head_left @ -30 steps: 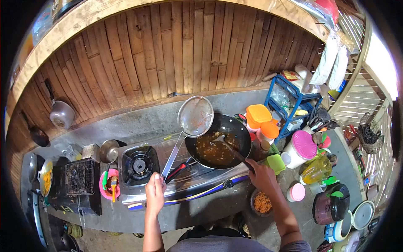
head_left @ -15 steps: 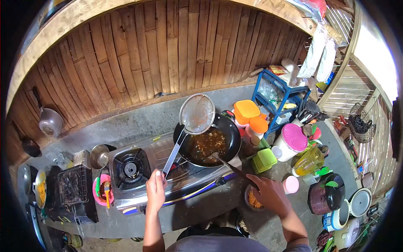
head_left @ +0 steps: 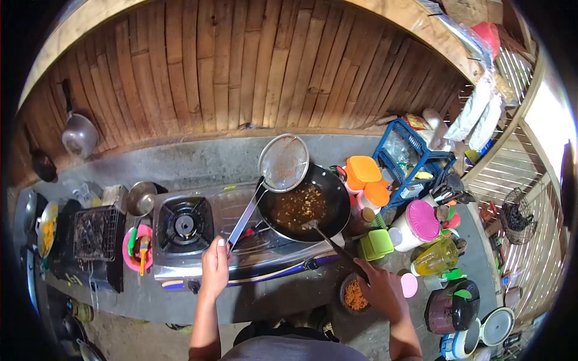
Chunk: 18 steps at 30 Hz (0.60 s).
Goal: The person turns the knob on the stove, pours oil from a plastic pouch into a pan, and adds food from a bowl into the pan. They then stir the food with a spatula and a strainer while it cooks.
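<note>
A round wire strainer [head_left: 283,162] is held by its long metal handle in my left hand [head_left: 215,265], its mesh over the upper left rim of a black wok [head_left: 338,212]. The wok stands on the right side of a gas stove and holds brown liquid [head_left: 288,210] with small pale pieces floating in it. My right hand [head_left: 382,289] is closed round the dark handle of a metal spatula [head_left: 330,242], whose tip dips into the liquid. Below that hand sits a dark bowl of orange shredded food [head_left: 356,295].
The stove's bare left burner [head_left: 183,225] is beside a pink dish with brushes [head_left: 124,245] and a grill rack [head_left: 95,233]. Rightward stand orange-lidded containers [head_left: 363,171], a green box [head_left: 378,243], a pink-lidded tub [head_left: 422,221], an oil jug [head_left: 438,257] and a blue rack [head_left: 394,157].
The view has shifted and turned slightly. Within the wok, the spatula tip and the floating pieces have moved a little. Both hands keep their holds.
</note>
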Tool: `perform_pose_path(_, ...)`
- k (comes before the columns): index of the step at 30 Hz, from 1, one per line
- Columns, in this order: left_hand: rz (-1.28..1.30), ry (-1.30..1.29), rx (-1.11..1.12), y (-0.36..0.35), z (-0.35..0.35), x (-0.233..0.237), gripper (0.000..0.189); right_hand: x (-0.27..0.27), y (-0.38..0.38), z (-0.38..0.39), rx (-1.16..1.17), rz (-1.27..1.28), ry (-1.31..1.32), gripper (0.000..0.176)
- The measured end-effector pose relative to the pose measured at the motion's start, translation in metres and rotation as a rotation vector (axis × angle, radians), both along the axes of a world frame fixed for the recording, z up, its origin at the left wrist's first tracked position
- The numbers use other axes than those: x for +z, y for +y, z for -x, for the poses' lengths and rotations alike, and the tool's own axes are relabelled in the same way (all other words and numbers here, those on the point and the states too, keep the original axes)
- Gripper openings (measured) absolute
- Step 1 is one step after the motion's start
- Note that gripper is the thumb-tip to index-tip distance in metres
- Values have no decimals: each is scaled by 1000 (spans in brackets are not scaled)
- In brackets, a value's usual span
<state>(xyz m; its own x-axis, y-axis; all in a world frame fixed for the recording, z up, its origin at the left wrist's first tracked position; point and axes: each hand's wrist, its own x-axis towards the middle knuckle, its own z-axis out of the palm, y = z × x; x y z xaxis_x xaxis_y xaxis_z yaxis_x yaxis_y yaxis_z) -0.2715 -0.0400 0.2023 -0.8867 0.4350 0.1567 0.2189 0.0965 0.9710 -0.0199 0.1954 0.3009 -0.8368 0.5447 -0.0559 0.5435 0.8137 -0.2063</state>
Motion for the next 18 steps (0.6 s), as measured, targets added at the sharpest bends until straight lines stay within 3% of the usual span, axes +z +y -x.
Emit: perform_pose_path(18,45,-19,136,-9,-16,1,35,-83,54,93,166,-93,300,35)
